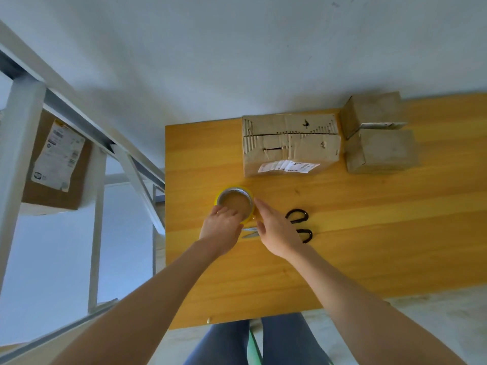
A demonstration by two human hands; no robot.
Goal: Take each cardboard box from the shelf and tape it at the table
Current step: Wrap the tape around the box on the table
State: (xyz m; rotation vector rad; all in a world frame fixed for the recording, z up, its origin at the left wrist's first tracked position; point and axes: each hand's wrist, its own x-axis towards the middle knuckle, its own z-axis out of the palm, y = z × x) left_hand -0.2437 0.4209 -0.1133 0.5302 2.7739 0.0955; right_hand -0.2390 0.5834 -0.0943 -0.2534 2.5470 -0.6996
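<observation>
A yellow tape roll [235, 201] lies flat on the wooden table [369, 246]. My left hand [220, 230] grips the roll's near rim with curled fingers. My right hand [276, 230] reaches in from the right, its straight fingers touching the roll's right edge, and it lies over the scissors [300, 225], hiding most of the blades. Two cardboard boxes stand at the table's far edge: a worn one with a shipping label [290, 143] and a smaller one [379, 133] to its right with a loose strip across the top. A third box [55, 159] with a label sits on the shelf at left.
The white metal shelf frame [26, 106] stands left of the table, with a gap between them. A white wall rises behind the table. My legs and a green strip [254, 343] show below the table's near edge.
</observation>
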